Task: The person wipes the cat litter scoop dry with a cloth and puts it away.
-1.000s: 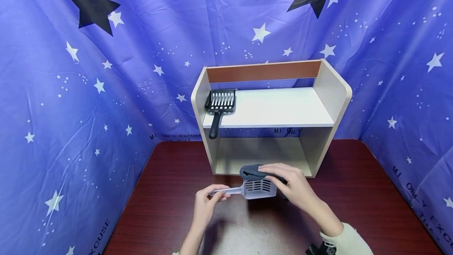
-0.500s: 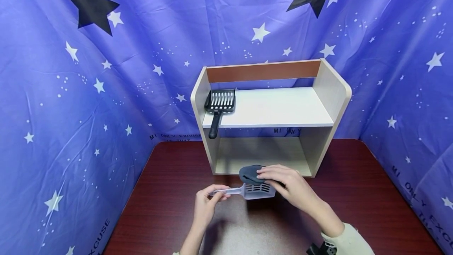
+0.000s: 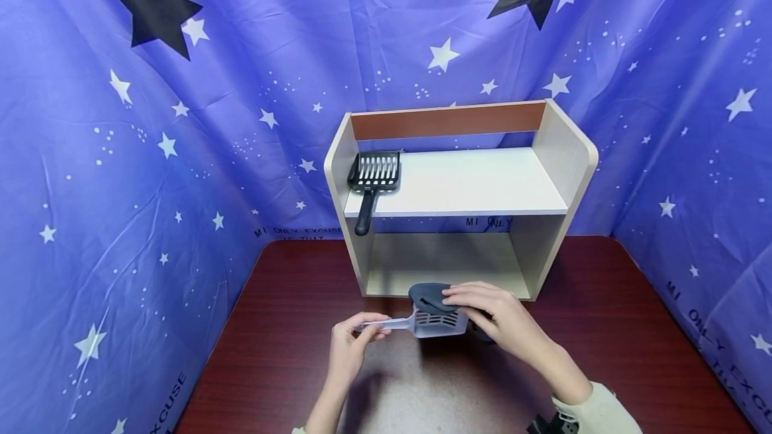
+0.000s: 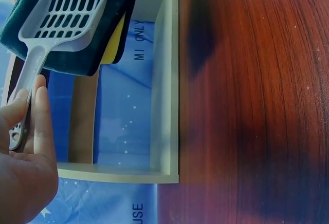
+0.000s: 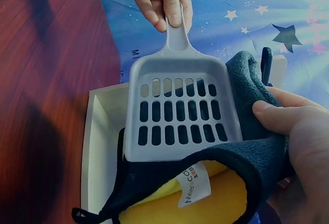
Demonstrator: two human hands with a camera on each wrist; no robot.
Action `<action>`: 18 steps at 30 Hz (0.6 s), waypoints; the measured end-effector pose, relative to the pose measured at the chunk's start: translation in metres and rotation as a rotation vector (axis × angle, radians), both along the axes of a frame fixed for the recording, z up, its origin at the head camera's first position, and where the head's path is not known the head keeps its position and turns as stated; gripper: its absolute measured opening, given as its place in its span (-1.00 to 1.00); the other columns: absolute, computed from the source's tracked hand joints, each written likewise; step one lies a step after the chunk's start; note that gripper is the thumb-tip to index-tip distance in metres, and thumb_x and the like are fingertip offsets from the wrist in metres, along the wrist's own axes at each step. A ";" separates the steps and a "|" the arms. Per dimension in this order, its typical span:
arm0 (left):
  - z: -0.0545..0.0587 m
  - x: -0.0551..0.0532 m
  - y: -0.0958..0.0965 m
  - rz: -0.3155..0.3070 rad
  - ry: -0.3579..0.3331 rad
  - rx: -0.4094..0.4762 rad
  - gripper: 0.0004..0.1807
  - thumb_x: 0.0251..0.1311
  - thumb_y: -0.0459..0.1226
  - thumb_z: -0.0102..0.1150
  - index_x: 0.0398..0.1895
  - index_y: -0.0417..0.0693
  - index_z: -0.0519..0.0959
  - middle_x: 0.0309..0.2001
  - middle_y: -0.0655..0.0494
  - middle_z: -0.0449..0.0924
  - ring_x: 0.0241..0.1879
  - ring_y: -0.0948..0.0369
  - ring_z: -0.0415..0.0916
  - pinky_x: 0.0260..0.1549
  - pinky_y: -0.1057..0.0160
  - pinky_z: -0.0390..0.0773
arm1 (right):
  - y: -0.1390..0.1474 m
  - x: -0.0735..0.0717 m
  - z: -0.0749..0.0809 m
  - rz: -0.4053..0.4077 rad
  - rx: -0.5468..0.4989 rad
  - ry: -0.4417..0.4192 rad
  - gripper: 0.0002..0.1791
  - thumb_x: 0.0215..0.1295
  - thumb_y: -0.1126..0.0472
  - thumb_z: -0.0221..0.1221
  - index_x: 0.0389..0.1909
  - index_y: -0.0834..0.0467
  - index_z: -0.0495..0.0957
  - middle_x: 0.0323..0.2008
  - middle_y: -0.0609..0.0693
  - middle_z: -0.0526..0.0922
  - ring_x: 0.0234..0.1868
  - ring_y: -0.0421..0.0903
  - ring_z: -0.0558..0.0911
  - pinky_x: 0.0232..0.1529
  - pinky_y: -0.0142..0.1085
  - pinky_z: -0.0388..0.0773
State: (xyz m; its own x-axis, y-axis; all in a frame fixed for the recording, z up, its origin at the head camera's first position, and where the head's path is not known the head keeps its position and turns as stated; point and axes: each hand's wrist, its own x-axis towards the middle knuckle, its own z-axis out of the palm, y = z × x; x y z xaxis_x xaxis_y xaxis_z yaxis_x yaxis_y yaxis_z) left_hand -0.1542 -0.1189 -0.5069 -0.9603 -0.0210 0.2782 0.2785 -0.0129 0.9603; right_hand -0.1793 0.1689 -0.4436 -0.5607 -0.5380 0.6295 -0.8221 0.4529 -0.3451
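In the head view my left hand (image 3: 350,343) pinches the handle of a pale grey litter scoop (image 3: 443,331) between thumb and fingers. The scoop is held up over the table, its slotted pan pointing right. My right hand (image 3: 497,317) grips a dark grey-teal cloth (image 3: 427,297) at the pan's far side. Seen from the right wrist, the cloth (image 5: 262,157) lies behind and around the pan (image 5: 177,153), showing through the slots. Its yellow inner side (image 5: 216,198) and a white label (image 5: 196,185) show. The right thumb (image 5: 280,116) presses on the cloth.
A two-level wooden shelf (image 3: 470,186) stands just beyond the hands. On its upper board, at the left, lies a black litter scoop (image 3: 365,209), its handle jutting over the front edge. The dark red table (image 3: 289,300) is bounded by blue star-patterned curtains (image 3: 241,86).
My right hand has shifted the cloth slightly downward over the pan's slots in the head view. The left hand and the scoop have stayed nearly still.
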 end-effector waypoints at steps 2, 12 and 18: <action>0.001 0.000 0.000 0.004 0.005 -0.003 -0.88 0.20 -0.57 0.17 -0.26 -0.51 0.65 -0.27 -0.45 0.69 -0.41 0.35 0.73 -0.34 0.33 0.74 | 0.001 0.000 -0.001 0.005 -0.019 -0.001 -0.60 0.20 0.44 0.28 0.00 -0.01 0.69 0.04 -0.04 0.73 0.12 -0.06 0.65 0.32 -0.67 0.27; 0.002 0.000 -0.002 0.017 0.012 0.005 -0.88 0.20 -0.59 0.15 -0.26 -0.54 0.64 -0.29 -0.47 0.68 -0.42 0.37 0.72 -0.35 0.34 0.74 | 0.005 0.003 -0.005 -0.040 -0.064 -0.044 -0.59 0.18 0.45 0.30 0.01 0.00 0.69 0.04 -0.03 0.73 0.12 -0.11 0.65 0.28 -0.69 0.32; 0.001 -0.001 -0.004 0.018 0.019 0.007 -0.87 0.20 -0.59 0.14 -0.25 -0.55 0.64 -0.30 -0.48 0.67 -0.41 0.37 0.71 -0.34 0.31 0.75 | 0.008 0.003 -0.007 -0.059 -0.090 -0.066 -0.58 0.18 0.45 0.31 0.02 0.00 0.68 0.04 -0.04 0.73 0.10 -0.04 0.67 0.28 -0.69 0.32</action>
State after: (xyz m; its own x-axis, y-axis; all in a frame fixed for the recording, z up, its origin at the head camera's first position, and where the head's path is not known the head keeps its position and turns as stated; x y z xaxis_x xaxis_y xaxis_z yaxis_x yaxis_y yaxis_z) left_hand -0.1548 -0.1227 -0.5063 -0.9543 -0.0401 0.2961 0.2969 -0.0142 0.9548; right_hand -0.1765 0.1765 -0.4510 -0.6315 -0.4462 0.6341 -0.7691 0.4645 -0.4390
